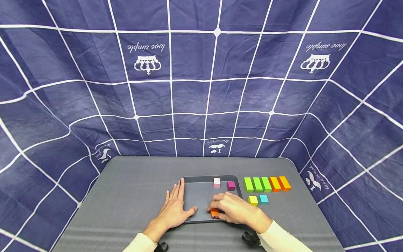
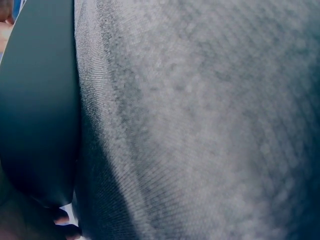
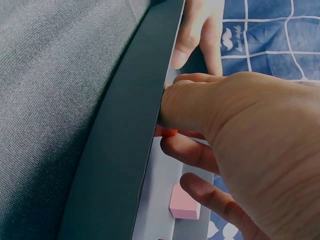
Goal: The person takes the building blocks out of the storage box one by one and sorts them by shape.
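Observation:
A shallow grey tray lies on the grey cloth surface. At its left rim rests my left hand, fingers straight along the edge and thumb reaching over the inside. My right hand grips an orange block between thumb and fingers, low in the tray close to the front rim. In the right wrist view, only a bit of this orange block shows past the thumb. Toward the tray's back right are a pale pink cube and a magenta cube.
Right of the tray stand several bright green blocks and two orange blocks in a row. A yellow cube and a light blue cube sit in front of them. Behind hangs a blue checked cloth.

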### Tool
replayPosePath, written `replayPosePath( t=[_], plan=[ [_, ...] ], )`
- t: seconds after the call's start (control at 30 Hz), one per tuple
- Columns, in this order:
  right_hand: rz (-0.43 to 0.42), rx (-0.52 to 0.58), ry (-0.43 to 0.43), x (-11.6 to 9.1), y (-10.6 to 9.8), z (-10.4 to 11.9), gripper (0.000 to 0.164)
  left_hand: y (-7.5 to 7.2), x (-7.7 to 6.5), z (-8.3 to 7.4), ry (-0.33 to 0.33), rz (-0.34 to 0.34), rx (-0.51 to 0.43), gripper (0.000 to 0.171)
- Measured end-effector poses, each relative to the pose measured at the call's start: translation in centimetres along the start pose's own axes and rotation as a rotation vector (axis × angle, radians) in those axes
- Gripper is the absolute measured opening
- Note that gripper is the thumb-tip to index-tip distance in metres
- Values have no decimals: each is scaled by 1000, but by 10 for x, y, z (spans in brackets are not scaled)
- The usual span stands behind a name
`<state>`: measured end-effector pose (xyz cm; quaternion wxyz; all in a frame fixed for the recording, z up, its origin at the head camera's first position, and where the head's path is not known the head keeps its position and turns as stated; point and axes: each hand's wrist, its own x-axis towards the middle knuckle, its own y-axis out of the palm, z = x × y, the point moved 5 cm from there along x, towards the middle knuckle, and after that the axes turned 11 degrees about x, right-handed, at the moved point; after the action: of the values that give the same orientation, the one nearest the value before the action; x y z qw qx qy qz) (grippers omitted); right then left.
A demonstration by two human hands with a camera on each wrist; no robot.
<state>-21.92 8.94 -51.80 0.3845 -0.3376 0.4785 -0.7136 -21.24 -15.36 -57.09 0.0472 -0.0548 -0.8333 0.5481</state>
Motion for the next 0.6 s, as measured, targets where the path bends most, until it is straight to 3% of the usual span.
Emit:
replayPosePath(
  t=[0.23,0.47,0.6],
  plan=[
    [8,-14,19,-1,-2,0,32,4,2,1,-10,8,8,133],
    [13,-23,20,-1,0,0,31,4,1,0,15,-38,-16,131],
    [13,-29,15,-2,1,1,32,4,0,1,2,-10,-4,131]
  ],
)
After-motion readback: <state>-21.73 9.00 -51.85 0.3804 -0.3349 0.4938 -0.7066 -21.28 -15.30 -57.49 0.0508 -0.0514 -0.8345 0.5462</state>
